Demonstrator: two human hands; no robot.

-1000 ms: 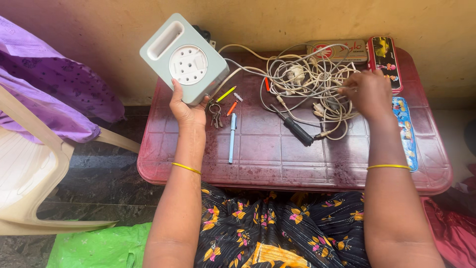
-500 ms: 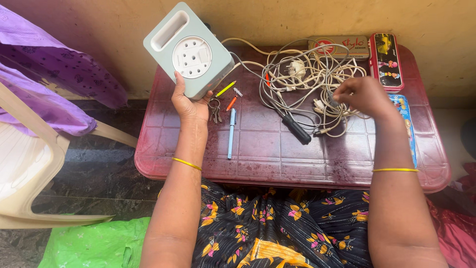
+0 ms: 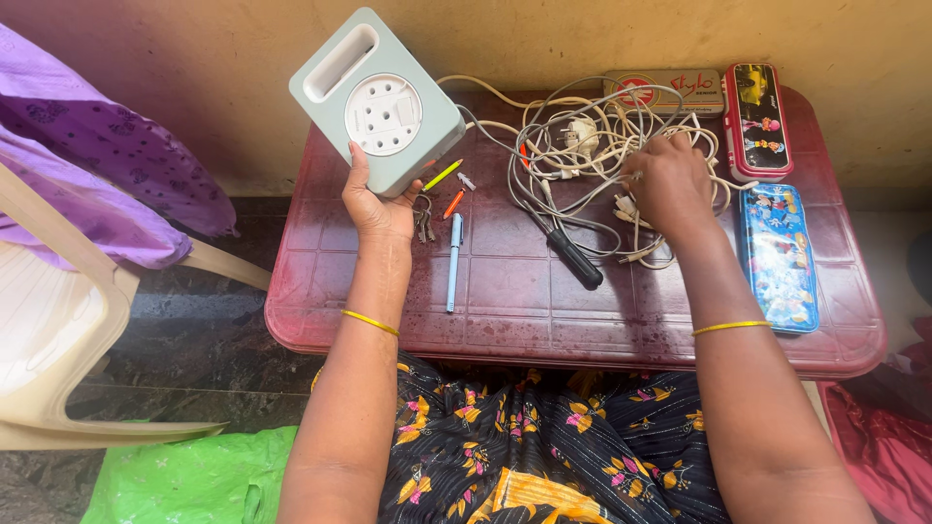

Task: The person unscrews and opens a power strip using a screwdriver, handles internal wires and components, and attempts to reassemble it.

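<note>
A dark dress with yellow flowers (image 3: 544,456) is seen nearest the camera, with a green plastic bag (image 3: 184,480) on the floor to its left. Beyond it stands a dark red plastic table (image 3: 544,311). On the table, a light blue pen (image 3: 453,260) is laid lengthwise, with a bunch of keys (image 3: 424,221) just beside its upper end and a black-handled screwdriver (image 3: 573,257) to its right. A blue pencil case (image 3: 779,254) is placed near the right edge.

The left hand (image 3: 381,204) is raised above the table's left part, and its fingers are wrapped around the lower edge of a pale green extension reel box (image 3: 379,102), which is held tilted, socket face toward the camera. The right hand (image 3: 670,184) is laid on a tangle of white cable (image 3: 573,146) spread over the table's far middle; its fingers are curled down into the loops, though whether a strand is pinched cannot be told. The cable is run to the box.

Farther back, a grey tin case (image 3: 665,89) and a red pencil case (image 3: 757,116) are set against the wall. A cream plastic chair (image 3: 58,320) draped with purple cloth (image 3: 87,175) is seen at left.
</note>
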